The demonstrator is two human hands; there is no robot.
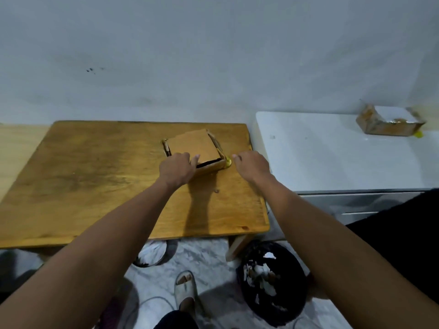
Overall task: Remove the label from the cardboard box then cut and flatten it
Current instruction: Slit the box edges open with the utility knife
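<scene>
A small brown cardboard box [193, 146] lies on the wooden table [95, 176], towards its right side, with a plain flap on top and a dark gap at its near edge. My left hand [177, 169] rests on the box's near left corner, fingers laid over the top. My right hand [251, 166] hovers just right of the box with loosely curled fingers, holding nothing. A small yellow object [228, 161] lies at the box's near right corner, between box and right hand. No label shows on this box.
A white cabinet [332, 157] stands right of the table, carrying a second taped box [389, 122] with a white label and a yellow item beside it. Below, a black bin [273, 283] holds scraps. My sandalled foot [186, 288] and cables are on the marble floor.
</scene>
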